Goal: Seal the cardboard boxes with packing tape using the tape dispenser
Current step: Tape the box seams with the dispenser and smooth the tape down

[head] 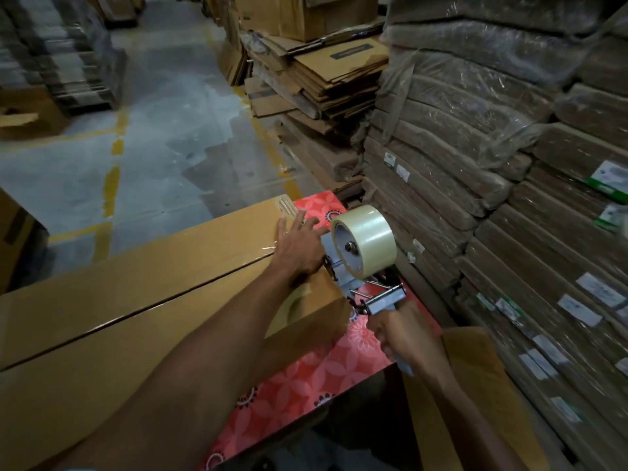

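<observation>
A long brown cardboard box [142,294] lies across a table with a red flowered cloth [306,379]; its two top flaps meet in a dark seam running left to right. My left hand [299,243] rests flat, fingers spread, on the box top near its right end, where clear tape shines. My right hand [401,334] grips the handle of a grey tape dispenser [360,266], which carries a roll of clear tape [367,239]. The dispenser's front sits against the box's right end edge, just beside my left hand.
Shrink-wrapped stacks of flat cartons with white labels [492,198] rise close on the right. Loose flattened cartons [326,79] pile up behind the table. A flat cardboard sheet [475,385] leans at lower right. Grey concrete floor with yellow lines [153,147] lies to the left.
</observation>
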`<state>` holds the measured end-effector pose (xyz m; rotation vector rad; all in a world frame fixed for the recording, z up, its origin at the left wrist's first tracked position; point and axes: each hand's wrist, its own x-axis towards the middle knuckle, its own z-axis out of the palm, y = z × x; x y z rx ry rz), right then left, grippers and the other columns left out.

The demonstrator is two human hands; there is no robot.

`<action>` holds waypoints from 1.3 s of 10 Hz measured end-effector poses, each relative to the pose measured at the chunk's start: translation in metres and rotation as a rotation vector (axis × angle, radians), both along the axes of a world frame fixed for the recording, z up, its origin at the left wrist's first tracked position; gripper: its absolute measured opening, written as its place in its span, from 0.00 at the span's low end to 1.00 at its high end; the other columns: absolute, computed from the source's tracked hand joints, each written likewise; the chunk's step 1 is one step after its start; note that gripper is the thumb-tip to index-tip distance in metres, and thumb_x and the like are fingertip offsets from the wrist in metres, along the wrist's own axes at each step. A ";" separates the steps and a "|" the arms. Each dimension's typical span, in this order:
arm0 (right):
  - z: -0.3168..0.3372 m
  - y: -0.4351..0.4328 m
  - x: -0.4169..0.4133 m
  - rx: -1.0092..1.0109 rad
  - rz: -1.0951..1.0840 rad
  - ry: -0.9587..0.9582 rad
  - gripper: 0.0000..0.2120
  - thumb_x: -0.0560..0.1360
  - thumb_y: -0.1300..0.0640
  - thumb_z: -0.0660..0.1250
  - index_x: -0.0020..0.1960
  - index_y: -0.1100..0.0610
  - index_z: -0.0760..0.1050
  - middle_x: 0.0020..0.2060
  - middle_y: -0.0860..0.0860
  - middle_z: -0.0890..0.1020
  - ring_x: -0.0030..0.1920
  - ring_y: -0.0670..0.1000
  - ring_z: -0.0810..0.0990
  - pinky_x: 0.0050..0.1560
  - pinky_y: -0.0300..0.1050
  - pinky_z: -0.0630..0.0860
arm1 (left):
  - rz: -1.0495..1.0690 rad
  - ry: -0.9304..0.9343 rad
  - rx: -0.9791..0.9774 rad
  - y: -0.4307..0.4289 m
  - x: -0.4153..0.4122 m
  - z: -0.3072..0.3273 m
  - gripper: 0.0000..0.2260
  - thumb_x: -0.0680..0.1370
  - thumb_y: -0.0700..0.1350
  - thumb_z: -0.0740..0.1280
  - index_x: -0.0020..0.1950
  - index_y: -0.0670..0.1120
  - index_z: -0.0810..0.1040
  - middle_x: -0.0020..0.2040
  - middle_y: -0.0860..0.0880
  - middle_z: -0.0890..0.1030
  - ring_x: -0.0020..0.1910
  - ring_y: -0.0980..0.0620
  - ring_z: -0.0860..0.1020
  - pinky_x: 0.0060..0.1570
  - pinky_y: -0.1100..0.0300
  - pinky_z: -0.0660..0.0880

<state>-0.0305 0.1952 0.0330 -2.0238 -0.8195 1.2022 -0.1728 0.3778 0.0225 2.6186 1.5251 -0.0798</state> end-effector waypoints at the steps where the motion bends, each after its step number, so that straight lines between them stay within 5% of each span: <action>1: 0.001 -0.016 0.003 0.038 0.014 0.009 0.03 0.67 0.64 0.70 0.38 0.65 0.79 0.27 0.55 0.74 0.26 0.53 0.70 0.27 0.45 0.66 | 0.012 -0.045 -0.009 0.002 0.000 0.006 0.26 0.80 0.52 0.56 0.79 0.53 0.63 0.81 0.47 0.57 0.81 0.45 0.46 0.76 0.35 0.42; 2: -0.005 -0.041 0.011 -0.001 -0.005 0.019 0.06 0.70 0.68 0.69 0.34 0.65 0.76 0.27 0.56 0.73 0.25 0.53 0.69 0.27 0.43 0.65 | 0.033 -0.072 -0.051 0.004 0.003 0.001 0.33 0.72 0.65 0.44 0.72 0.58 0.72 0.80 0.48 0.61 0.81 0.46 0.48 0.75 0.33 0.39; 3: -0.016 -0.053 0.009 -0.056 -0.029 0.016 0.09 0.70 0.69 0.68 0.33 0.62 0.73 0.27 0.56 0.70 0.25 0.52 0.67 0.26 0.42 0.64 | -0.022 -0.162 0.020 -0.008 0.008 0.003 0.23 0.78 0.63 0.52 0.66 0.58 0.78 0.79 0.48 0.64 0.81 0.46 0.49 0.74 0.32 0.38; 4: -0.022 -0.050 0.010 -0.033 -0.024 0.012 0.14 0.71 0.68 0.68 0.29 0.59 0.73 0.25 0.55 0.72 0.23 0.52 0.69 0.24 0.40 0.66 | -0.260 -0.315 -0.003 -0.030 0.008 -0.003 0.18 0.81 0.45 0.58 0.71 0.48 0.75 0.75 0.43 0.70 0.79 0.42 0.59 0.77 0.39 0.47; 5: -0.021 -0.051 0.010 -0.001 0.089 -0.026 0.18 0.73 0.67 0.68 0.26 0.55 0.75 0.26 0.54 0.74 0.25 0.52 0.71 0.32 0.46 0.70 | -0.391 -0.203 -0.027 -0.027 -0.001 -0.015 0.26 0.80 0.55 0.49 0.72 0.46 0.75 0.73 0.47 0.73 0.75 0.48 0.66 0.79 0.49 0.47; 7: -0.029 -0.071 0.018 0.006 0.080 -0.007 0.20 0.75 0.63 0.67 0.27 0.50 0.71 0.28 0.52 0.74 0.34 0.55 0.75 0.43 0.54 0.77 | -0.409 -0.113 -0.044 -0.027 -0.001 -0.007 0.18 0.85 0.51 0.55 0.70 0.47 0.75 0.71 0.48 0.75 0.75 0.48 0.65 0.78 0.49 0.46; 8: -0.041 -0.093 0.020 -0.008 -0.044 0.139 0.11 0.71 0.64 0.70 0.33 0.54 0.74 0.27 0.54 0.75 0.31 0.54 0.74 0.37 0.52 0.74 | -0.407 -0.185 -0.065 -0.028 0.001 -0.004 0.20 0.85 0.56 0.51 0.63 0.51 0.79 0.60 0.51 0.81 0.67 0.50 0.72 0.77 0.47 0.48; 9: -0.057 -0.090 0.011 -0.049 -0.079 0.153 0.13 0.70 0.67 0.68 0.30 0.57 0.71 0.23 0.53 0.71 0.25 0.51 0.69 0.29 0.44 0.66 | -0.415 -0.248 -0.039 -0.032 0.002 -0.009 0.22 0.85 0.57 0.50 0.61 0.50 0.80 0.56 0.50 0.82 0.61 0.51 0.74 0.77 0.47 0.51; 10: -0.074 -0.079 -0.002 -0.036 -0.154 0.200 0.19 0.71 0.68 0.66 0.26 0.54 0.67 0.23 0.51 0.67 0.24 0.51 0.65 0.29 0.44 0.62 | -0.472 -0.349 -0.048 -0.031 -0.004 -0.017 0.21 0.86 0.55 0.49 0.60 0.48 0.80 0.55 0.51 0.81 0.58 0.54 0.74 0.78 0.47 0.50; 11: -0.082 -0.078 -0.009 0.033 -0.103 0.189 0.19 0.72 0.61 0.66 0.25 0.48 0.69 0.26 0.47 0.71 0.33 0.54 0.72 0.40 0.51 0.71 | -0.478 -0.351 -0.057 -0.031 -0.005 -0.018 0.17 0.87 0.51 0.51 0.56 0.47 0.79 0.49 0.56 0.74 0.53 0.57 0.72 0.78 0.49 0.49; 12: -0.085 -0.080 -0.021 0.081 -0.145 0.328 0.15 0.73 0.63 0.66 0.30 0.51 0.70 0.27 0.51 0.71 0.29 0.53 0.71 0.35 0.47 0.70 | -0.461 -0.307 -0.048 -0.032 -0.004 -0.016 0.20 0.87 0.53 0.50 0.57 0.47 0.79 0.48 0.56 0.72 0.52 0.57 0.70 0.78 0.50 0.49; 13: -0.089 -0.083 -0.036 0.036 -0.276 0.770 0.11 0.71 0.66 0.61 0.32 0.57 0.70 0.25 0.52 0.66 0.20 0.48 0.64 0.23 0.39 0.61 | -0.457 -0.245 -0.075 -0.034 -0.003 -0.013 0.26 0.84 0.62 0.46 0.58 0.49 0.78 0.50 0.53 0.76 0.54 0.56 0.70 0.77 0.47 0.50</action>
